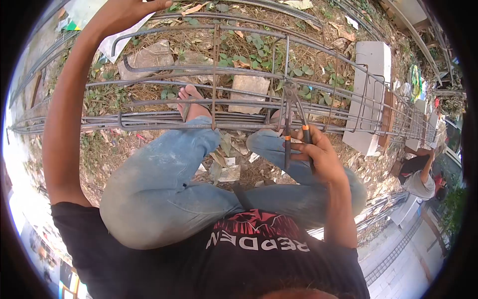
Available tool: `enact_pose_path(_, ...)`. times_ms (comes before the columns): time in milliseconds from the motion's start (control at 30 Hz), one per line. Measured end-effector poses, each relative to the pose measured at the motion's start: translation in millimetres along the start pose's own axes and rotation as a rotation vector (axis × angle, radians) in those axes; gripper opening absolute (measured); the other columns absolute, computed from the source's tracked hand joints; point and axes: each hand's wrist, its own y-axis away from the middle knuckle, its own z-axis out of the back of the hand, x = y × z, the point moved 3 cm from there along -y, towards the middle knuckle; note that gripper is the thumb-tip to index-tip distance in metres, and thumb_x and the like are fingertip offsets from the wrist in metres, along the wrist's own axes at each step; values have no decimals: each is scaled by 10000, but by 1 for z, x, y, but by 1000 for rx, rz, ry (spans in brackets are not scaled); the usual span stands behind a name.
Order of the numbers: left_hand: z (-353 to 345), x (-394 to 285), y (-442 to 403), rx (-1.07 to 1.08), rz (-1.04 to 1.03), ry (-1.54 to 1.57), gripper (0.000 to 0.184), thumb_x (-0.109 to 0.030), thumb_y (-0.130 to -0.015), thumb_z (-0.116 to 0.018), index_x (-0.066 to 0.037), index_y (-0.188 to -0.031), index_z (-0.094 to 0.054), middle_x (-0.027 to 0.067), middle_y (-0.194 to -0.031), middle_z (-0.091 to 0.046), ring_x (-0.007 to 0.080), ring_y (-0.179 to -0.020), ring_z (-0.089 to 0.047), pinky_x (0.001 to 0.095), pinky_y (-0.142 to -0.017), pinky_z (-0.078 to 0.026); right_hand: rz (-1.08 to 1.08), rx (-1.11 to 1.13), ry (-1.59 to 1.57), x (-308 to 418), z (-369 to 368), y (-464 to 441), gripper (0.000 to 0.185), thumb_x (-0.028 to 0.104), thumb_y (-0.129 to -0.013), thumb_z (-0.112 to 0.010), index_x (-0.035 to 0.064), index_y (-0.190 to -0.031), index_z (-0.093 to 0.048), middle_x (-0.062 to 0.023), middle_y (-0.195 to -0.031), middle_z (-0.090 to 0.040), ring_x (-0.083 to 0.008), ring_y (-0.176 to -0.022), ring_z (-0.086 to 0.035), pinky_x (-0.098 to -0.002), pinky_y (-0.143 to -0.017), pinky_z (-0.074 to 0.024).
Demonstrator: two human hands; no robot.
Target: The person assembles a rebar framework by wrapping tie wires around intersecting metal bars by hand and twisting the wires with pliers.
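Observation:
My right hand is closed around the black handles of a pair of pincers with orange bands. The handles are spread apart, and the jaws sit at a crossing of bars in a rebar cage. Whether they bite on a wire there is too small to tell. My left hand is at the top left, above the hooked bar ends, partly cut off by the frame. Its visible finger is stretched out, and I see nothing held in it. The cage's long bars run across in front of my bent legs, with rusty stirrups around them.
A pale block is under the cage on the right, and a flat stone lies beneath the bars. My bare foot is at the bars. A co-worker sits at the far right. Leaves and debris cover the ground.

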Motion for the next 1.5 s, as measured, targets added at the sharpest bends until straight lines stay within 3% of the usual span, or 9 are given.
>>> enact_pose_path(200, -96, 96, -161, 108, -78, -491, 335, -329, -869, -692, -34, -984, -799, 192, -884, -771, 356, -821, -746, 438, -765, -590, 64, 315, -277, -11, -12, 2, 244, -103, -786, -486, 69, -953, -531, -121, -1088, -630, -232, -1034, -693, -367, -853, -603)
enact_pose_path(333, -183, 68, -162, 383, 1, -525, 505, -432, -930, -724, 4, -1187, -712, 241, -1198, -720, 383, -1137, -682, 486, -999, -533, 175, 122, -270, 12, -21, 11, 210, -83, -840, -494, 39, -1010, -512, -119, -1073, -621, -179, -880, -669, -322, -742, -570)
enact_pose_path(500, -235, 95, -166, 566, -38, -313, 904, -561, -865, -771, -172, -1595, -408, 198, -1563, -481, 376, -1439, -467, 505, -1232, -364, 535, -297, 33, 24, -17, 9, 179, -13, -942, -507, -7, -1120, -502, -117, -1021, -618, -153, -758, -633, -303, -665, -537)
enact_pose_path(667, -236, 105, -170, 782, -55, -467, 987, -609, -824, -780, -205, -1619, -360, 162, -1620, -418, 371, -1480, -415, 519, -1246, -344, 239, -148, 400, -9, -5, -12, 90, 40, -961, -528, -13, -1034, -528, -69, -743, -629, -129, -636, -622, -288, -631, -531)
enact_pose_path(833, -237, 107, -168, 803, -40, -509, 884, -517, -869, -790, -142, -1581, -425, 177, -1574, -477, 384, -1417, -492, 506, -1187, -426, 368, -319, 112, 17, -21, -8, 42, 16, -918, -546, 10, -958, -558, -100, -687, -599, -181, -595, -639, -341, -588, -501)
enact_pose_path(933, -233, 98, -177, 773, -113, -586, 619, -396, -901, -779, -82, -1412, -623, 192, -1351, -659, 361, -1239, -638, 478, -1059, -514, 248, -173, 322, 6, -12, -14, 69, 24, -921, -552, 12, -989, -556, -111, -716, -609, -190, -594, -637, -349, -590, -502)
enact_pose_path(1133, -200, 103, -176, 477, -8, -352, 363, -307, -915, -745, -67, -1186, -771, 157, -1124, -767, 311, -1053, -726, 438, -915, -564, 410, -542, 900, 31, -14, -10, 204, 88, -894, -696, 12, -1048, -586, -177, -1014, -609, -348, -884, -659, -446, -754, -519)
enact_pose_path(1233, -176, 106, -181, 552, 95, -308, 411, -345, -954, -699, -130, -1303, -731, 143, -1296, -715, 326, -1144, -698, 451, -960, -580, 441, -537, 1201, 27, -16, -10, 314, 175, -884, -755, 20, -1127, -630, -190, -1290, -579, -381, -1041, -635, -509, -842, -521)
enact_pose_path(1500, -209, 70, -165, 944, 242, -308, 551, -325, -1033, -574, -315, -1572, -458, 69, -1623, -437, 373, -1294, -607, 516, -1011, -594, 581, -620, 1084, 55, -16, 1, 386, 152, -883, -754, 50, -1241, -650, -163, -1349, -592, -386, -1202, -587, -498, -998, -481)
